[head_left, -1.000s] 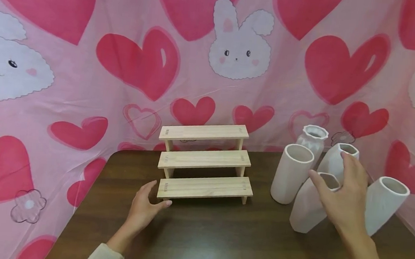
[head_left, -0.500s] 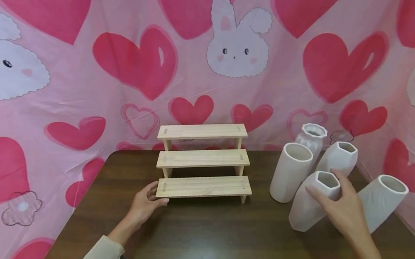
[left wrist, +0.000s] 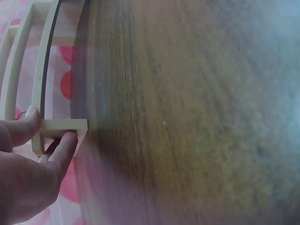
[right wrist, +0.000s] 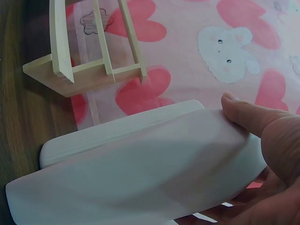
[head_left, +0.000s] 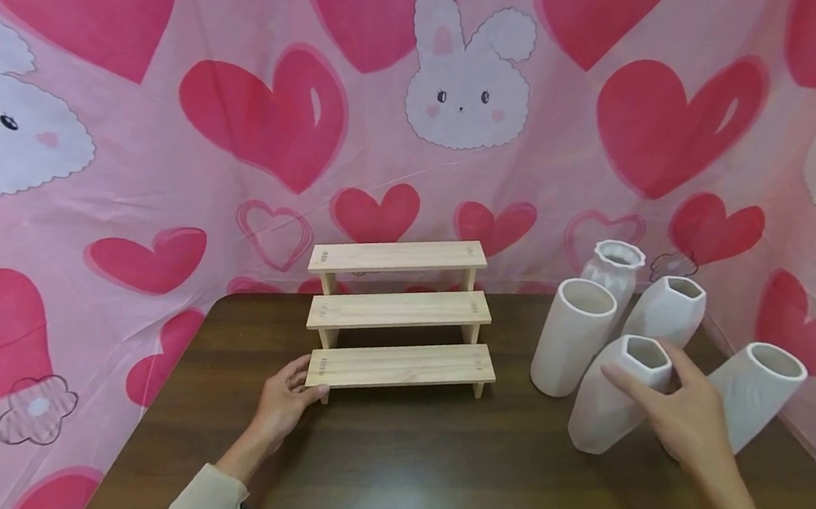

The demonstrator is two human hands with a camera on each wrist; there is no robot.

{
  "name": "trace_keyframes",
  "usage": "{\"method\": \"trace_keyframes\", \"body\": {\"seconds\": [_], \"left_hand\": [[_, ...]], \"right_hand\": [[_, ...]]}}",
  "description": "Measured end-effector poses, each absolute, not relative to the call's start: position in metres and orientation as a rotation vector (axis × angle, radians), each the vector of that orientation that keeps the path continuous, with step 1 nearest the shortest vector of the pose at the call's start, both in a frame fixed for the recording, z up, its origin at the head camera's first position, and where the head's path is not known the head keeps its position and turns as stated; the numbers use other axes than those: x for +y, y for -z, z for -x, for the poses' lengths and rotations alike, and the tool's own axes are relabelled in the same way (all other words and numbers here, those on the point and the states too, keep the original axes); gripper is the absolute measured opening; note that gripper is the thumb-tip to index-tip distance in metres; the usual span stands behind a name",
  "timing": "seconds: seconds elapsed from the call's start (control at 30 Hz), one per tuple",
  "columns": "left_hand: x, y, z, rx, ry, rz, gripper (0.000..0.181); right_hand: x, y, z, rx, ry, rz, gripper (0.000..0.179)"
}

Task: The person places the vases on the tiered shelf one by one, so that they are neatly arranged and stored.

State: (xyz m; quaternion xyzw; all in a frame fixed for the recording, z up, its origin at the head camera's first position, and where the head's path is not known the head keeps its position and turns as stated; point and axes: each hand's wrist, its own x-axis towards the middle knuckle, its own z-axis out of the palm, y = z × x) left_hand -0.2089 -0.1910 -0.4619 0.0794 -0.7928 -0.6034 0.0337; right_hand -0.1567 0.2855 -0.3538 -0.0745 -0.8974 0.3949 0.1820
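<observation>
A three-tier wooden display stand point(head_left: 403, 366) stands on the brown table. At its front left corner my left hand point(head_left: 281, 406) grips the lowest step, the thumb on the front edge of the board and the fingertips against the leg, as the left wrist view shows. To the right, my right hand point(head_left: 691, 413) holds a white faceted vase point(head_left: 605, 413) near its angular mouth. The thumb lies on the near side, while the other fingers go behind it and are partly hidden. In the right wrist view this vase point(right wrist: 140, 168) fills the lower part.
Close around the held vase stand a white cylindrical vase point(head_left: 571, 344), a scalloped-rim vase point(head_left: 615, 279), another faceted vase point(head_left: 666, 312) and a slanted white vase point(head_left: 756, 394). Behind the table point(head_left: 387, 474) hangs a pink cloth point(head_left: 381, 153) with hearts and rabbits.
My right hand has come down from above the faceted vase and closed around its upper part. My left hand has moved onto the stand's front left corner and taken hold of it.
</observation>
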Motion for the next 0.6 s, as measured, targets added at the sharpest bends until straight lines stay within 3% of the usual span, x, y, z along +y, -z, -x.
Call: {"method": "trace_keyframes", "body": {"seconds": [0.6], "left_hand": [[-0.19,0.46,0.209,-2.467,1.824,-0.263,0.061]], "right_hand": [[0.267,0.34,0.148,-2.49,-1.045,0.124,0.059]]}}
